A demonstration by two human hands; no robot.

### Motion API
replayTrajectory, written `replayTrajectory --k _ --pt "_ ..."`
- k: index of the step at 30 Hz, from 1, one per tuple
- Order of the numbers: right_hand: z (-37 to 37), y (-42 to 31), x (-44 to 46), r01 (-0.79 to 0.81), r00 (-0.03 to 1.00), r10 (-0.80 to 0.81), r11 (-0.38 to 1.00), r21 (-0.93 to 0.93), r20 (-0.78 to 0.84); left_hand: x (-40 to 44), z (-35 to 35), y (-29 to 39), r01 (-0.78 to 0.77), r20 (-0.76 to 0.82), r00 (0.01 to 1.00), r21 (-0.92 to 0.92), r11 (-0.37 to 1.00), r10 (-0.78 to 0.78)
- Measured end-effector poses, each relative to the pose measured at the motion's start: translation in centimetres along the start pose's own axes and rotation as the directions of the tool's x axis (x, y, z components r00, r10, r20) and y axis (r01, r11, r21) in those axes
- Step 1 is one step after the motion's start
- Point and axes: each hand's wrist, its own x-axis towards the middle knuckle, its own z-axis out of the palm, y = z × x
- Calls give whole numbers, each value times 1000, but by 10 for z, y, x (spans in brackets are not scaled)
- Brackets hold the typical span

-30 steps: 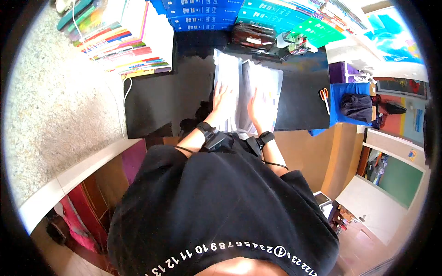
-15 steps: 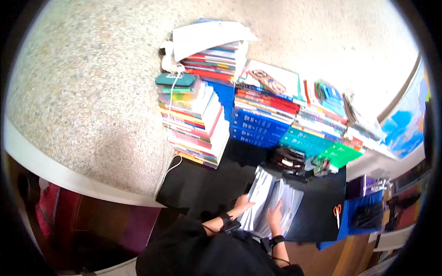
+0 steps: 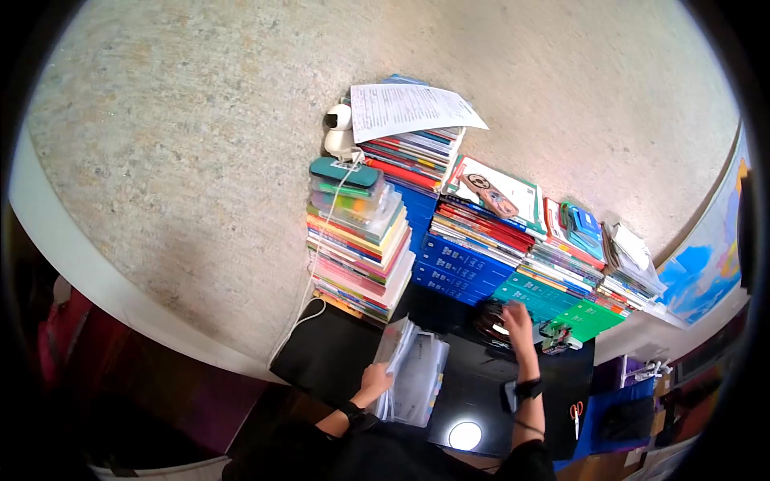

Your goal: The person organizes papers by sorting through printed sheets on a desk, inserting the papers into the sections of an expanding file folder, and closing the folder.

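A clear plastic document folder (image 3: 415,383) with coloured index tabs along its right edge lies spread on the black desk. My left hand (image 3: 374,381) is closed around its left part, where white papers (image 3: 393,343) stand partly raised. My right hand (image 3: 517,321) is over a dark, glossy round object (image 3: 489,322) at the back of the desk; its fingers are small and blurred, so their grip is unclear. Just right of that hand sits a small cluttered holder (image 3: 559,337).
Tall stacks of books (image 3: 365,256) and blue file boxes (image 3: 453,268) line the back. A patterned phone (image 3: 489,195) and a white camera (image 3: 340,132) rest on top. Orange-handled scissors (image 3: 576,417) lie at the right edge. A white cable (image 3: 317,309) hangs at left.
My right hand has let go of the folder and moved up and right to the dark object. My left hand still holds the folder, now farther left in view. The camera view has shifted.
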Motion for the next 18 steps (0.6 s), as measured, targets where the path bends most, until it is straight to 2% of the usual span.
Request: replayTrajectory --k 1,3,7,12,16,18 --pt "5 -26 17 -12 999 7 991 136 36 2 -7 -8 13 -7 1000 23 1000 -13" --pt "25 -70 51 49 995 -63 985 167 77 9 -17 -27 11 -17 1000 76 997 -10" --pt "71 -160 96 3 978 -90 909 417 189 16 -23 -47 -26 33 999 27 999 25" --pt "138 -221 138 59 953 -237 756 652 189 31 -17 -58 -84 151 985 15 996 81" --pt "186 -266 154 110 929 -324 702 703 178 55 -19 -61 -113 339 931 -90 990 137" --pt "204 -285 160 145 900 -379 725 674 215 56 -7 -66 -174 364 908 -120 978 206"
